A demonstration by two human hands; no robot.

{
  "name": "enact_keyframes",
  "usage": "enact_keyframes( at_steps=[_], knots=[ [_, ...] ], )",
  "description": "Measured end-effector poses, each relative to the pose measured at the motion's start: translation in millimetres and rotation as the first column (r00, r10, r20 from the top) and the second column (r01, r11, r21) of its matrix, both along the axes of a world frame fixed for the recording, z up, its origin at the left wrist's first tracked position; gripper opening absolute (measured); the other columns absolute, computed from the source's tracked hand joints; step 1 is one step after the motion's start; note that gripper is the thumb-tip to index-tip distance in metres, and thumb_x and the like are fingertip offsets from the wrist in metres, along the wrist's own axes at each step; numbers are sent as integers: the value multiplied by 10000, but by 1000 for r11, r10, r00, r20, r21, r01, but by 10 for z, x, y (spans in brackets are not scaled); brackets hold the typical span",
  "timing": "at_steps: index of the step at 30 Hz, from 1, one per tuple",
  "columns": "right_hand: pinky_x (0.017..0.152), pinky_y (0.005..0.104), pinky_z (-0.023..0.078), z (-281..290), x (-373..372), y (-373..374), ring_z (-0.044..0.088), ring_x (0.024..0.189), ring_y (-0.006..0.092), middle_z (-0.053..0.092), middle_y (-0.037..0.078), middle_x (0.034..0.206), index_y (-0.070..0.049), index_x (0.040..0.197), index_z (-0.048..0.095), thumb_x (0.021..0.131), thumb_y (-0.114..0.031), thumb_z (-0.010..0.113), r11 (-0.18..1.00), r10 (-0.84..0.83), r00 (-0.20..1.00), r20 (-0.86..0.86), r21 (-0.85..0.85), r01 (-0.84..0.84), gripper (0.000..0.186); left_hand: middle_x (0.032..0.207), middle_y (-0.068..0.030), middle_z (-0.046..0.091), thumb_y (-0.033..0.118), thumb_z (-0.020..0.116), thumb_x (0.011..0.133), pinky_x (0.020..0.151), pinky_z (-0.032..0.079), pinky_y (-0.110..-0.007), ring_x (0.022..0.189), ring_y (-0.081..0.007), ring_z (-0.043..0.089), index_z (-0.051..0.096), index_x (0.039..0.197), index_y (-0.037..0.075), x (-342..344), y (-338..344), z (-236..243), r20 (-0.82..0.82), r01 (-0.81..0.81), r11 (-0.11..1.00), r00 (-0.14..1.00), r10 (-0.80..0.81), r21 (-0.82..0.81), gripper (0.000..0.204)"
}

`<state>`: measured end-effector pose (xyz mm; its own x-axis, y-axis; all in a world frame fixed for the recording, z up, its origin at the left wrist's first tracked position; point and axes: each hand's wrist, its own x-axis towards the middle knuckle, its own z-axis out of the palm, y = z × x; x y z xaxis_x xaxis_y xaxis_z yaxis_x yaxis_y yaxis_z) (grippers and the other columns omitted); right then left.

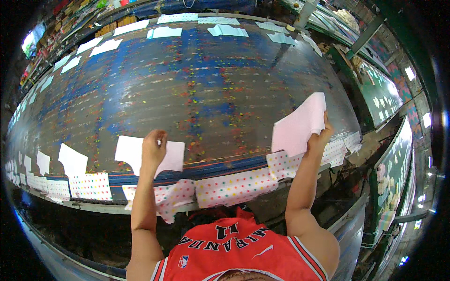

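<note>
My right hand [320, 136] grips pale pink cut fabric pieces [298, 122], held tilted over the right side of the long table [220, 112]. They look stacked, with a folded edge by my fingers. At the near left, my left hand [154, 146] is closed, fingers curled, over a white-and-pink cut fabric piece [173, 154] on the table. Whether the fingers pinch anything is hidden. Below that hand, a polka-dot fabric piece [176, 199] hangs over the near edge. Another dotted piece [236, 187] lies to its right along that edge.
A white cut piece [72, 160] and a dotted piece [89, 186] lie farther left. More pale pieces [228, 30] line the far edge. The tabletop is speckled with coloured paint. Green boards [382, 93] and a metal post [307, 13] stand to the right.
</note>
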<state>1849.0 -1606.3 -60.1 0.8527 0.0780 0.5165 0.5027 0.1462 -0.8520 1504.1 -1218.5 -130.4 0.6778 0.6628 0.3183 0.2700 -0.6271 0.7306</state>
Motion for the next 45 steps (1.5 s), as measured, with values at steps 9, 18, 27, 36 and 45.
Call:
enact_keyframes(
  at_steps=[9, 18, 27, 36, 45],
  knots=[
    [795, 282, 506, -445, 668, 194, 593, 890, 129, 617, 15, 999, -54, 1170, 625, 862, -17, 676, 878, 478, 668, -571, 293, -378, 314, 840, -144, 691, 134, 718, 871, 666, 527, -356, 734, -246, 678, 658, 962, -16, 2155, -2031, 240, 128, 328, 924, 943, -308, -197, 185],
    [739, 270, 538, -839, 373, 125, 631, 852, 131, 639, 72, 974, 6, 1157, 581, 916, 26, 639, 754, 603, 519, -606, 222, -618, 249, 773, -73, 666, 189, 811, 836, 641, 502, -288, 693, -115, 591, 611, 881, 5, 2698, -2547, 122, -12, 184, 910, 979, -203, -371, 275],
    [737, 275, 538, -833, 319, 57, 619, 828, 124, 647, 83, 948, -4, 1185, 550, 933, -7, 646, 770, 574, 548, -608, 175, -613, 270, 748, -30, 607, 17, 731, 847, 650, 495, -267, 704, -90, 571, 581, 844, 6, 2680, -2471, -85, 281, 304, 790, 944, -174, -533, 151],
    [774, 296, 554, -758, 229, 136, 633, 878, 147, 647, 94, 993, 6, 1195, 537, 930, -13, 647, 800, 521, 657, -545, 42, -599, 287, 797, -75, 644, 75, 780, 802, 630, 481, -319, 720, -140, 604, 655, 840, -4, 2611, -2349, 69, 63, 401, 853, 913, -404, -334, 153],
    [787, 287, 541, -736, 188, 174, 630, 883, 145, 643, 82, 964, 15, 1204, 533, 899, -22, 690, 782, 494, 664, -561, -45, -621, 345, 810, -130, 625, 41, 722, 851, 632, 487, -344, 692, -222, 604, 651, 858, -20, 2654, -2153, -112, 192, 536, 805, 844, -501, -255, 94]
  ],
)
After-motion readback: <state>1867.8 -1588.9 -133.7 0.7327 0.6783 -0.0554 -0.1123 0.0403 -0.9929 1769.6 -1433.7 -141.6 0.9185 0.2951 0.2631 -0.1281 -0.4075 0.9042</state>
